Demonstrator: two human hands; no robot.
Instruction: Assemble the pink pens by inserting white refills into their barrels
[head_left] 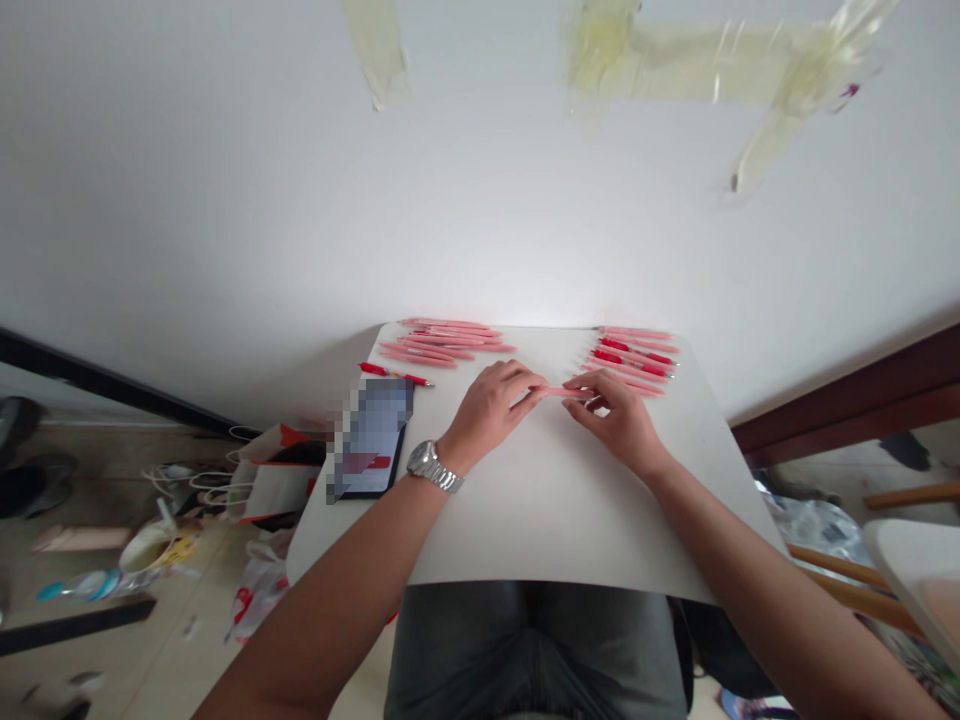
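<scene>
We pinch pen [566, 392] at both ends, left hand [491, 405] and right hand [619, 420] closed on it. Looks light, stiff, slippery.

The pink pen [566, 392] pinched between my left hand [491, 405] and right hand [619, 420] looks like smooth, matt plastic, as do the pink pens [442, 345] along the far edge of the white board [555, 520]. The red pens [630, 357] at its far right corner shine glossier. The white board is smooth, matt, paper-like. My watch [433, 466] is polished metal, the phone [373, 437] at the left edge glossy, my trousers [525, 640] grey woven cloth
</scene>
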